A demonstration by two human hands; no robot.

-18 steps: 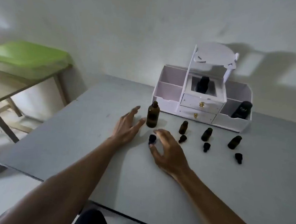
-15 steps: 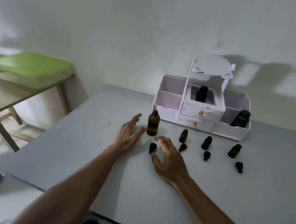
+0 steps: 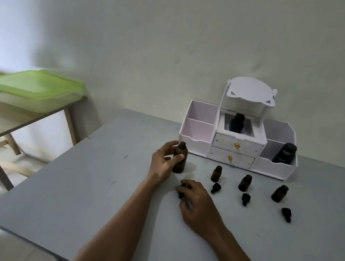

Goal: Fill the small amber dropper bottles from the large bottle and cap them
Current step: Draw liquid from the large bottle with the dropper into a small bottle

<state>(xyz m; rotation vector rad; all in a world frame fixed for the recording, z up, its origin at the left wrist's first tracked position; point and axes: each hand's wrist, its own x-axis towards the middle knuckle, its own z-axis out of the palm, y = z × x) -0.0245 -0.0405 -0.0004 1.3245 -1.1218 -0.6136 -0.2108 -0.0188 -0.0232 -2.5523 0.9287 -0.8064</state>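
Note:
The large amber bottle (image 3: pixel 181 160) stands uncapped on the grey table (image 3: pixel 107 187). My left hand (image 3: pixel 163 164) grips it around the body, thumb on its front. My right hand (image 3: pixel 195 200) lies just in front, fingers curled over a black dropper cap (image 3: pixel 180 195) on the table, mostly hiding it. Three small amber bottles (image 3: pixel 216 173) (image 3: pixel 244 182) (image 3: pixel 279 193) stand open in a row to the right. A black dropper cap lies in front of each: (image 3: pixel 215 188), (image 3: pixel 245 199), (image 3: pixel 286 214).
A white desk organiser (image 3: pixel 199 132) with two drawers stands against the wall behind the bottles, holding a dark bottle (image 3: pixel 236 123) in its middle box and a black container (image 3: pixel 284 153) on the right. A side table with a green-lidded box (image 3: pixel 34 89) is at the left.
My left hand has moved from lying flat beside the large bottle to gripping it. My right hand has closed down over the nearest dropper cap. The camera view has shifted.

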